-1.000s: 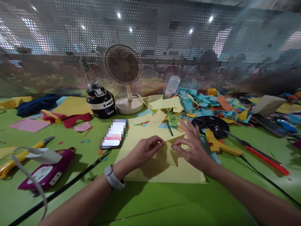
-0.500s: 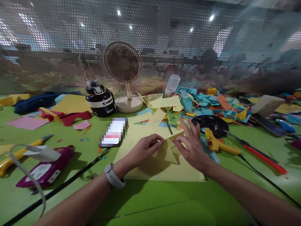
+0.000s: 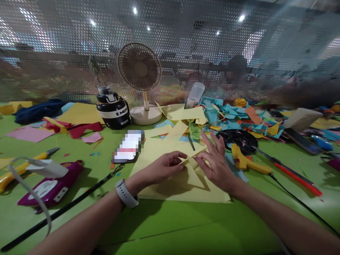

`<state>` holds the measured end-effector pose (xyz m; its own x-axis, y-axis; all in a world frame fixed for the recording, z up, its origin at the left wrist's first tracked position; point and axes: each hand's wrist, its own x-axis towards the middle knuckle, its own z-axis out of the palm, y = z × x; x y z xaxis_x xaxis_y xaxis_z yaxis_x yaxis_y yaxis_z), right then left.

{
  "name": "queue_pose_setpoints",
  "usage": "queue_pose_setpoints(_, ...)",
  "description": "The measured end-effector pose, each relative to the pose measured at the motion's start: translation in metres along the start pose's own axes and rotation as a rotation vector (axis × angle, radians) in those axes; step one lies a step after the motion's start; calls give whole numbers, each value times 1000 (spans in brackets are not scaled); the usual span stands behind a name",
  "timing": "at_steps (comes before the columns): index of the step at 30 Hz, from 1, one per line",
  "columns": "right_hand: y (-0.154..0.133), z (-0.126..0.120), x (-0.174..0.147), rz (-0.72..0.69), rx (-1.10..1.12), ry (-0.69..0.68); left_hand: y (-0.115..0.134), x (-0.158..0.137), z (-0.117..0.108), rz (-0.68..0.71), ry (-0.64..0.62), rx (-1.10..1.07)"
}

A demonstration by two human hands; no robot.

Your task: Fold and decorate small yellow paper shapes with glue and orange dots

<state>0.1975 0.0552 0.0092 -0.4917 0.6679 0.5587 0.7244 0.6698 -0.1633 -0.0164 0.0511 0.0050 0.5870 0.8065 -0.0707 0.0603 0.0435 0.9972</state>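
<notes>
A folded piece of yellow paper with a pointed lower corner is held up between my two hands. My left hand has its thumb and fingers closed on the paper's left edge. With thumb and index finger, my right hand pinches the upper right part, its other fingers raised. Beneath them lies a larger sheet of yellow paper, flat on the green table, partly shadowed by my hands.
To the left are a phone, a purple power bank and yellow-handled pliers. Behind stand a fan and a black jug. On the right lie a yellow glue gun, a black round tray and blue paper scraps.
My left fingers have shifted slightly along the paper's edge, and the folded paper has turned a little. My right hand keeps its pinch. The view has moved slightly.
</notes>
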Motion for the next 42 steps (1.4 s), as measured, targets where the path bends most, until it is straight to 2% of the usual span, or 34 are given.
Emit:
queue_pose_setpoints(4,-2,-1,0,-19,11,-28,-2,2,0,9,36,16)
queue_pose_setpoints(15,2,1,1,33,100,6,5,1,6,-109,94,-136)
queue_pose_setpoints(22,2,2,2,21,102,-14,1,2,7,-102,120,-180)
queue_pose_setpoints(27,0,1,1,-27,59,-18,0,2,7,-78,130,-119)
queue_pose_setpoints(34,0,2,1,-11,6,-6,4,1,9,-47,123,-74)
queue_pose_setpoints(38,0,2,1,-25,-11,1,4,1,9,-55,166,-38)
queue_pose_setpoints(42,1,3,1,-35,0,7,2,2,9,-44,121,-79)
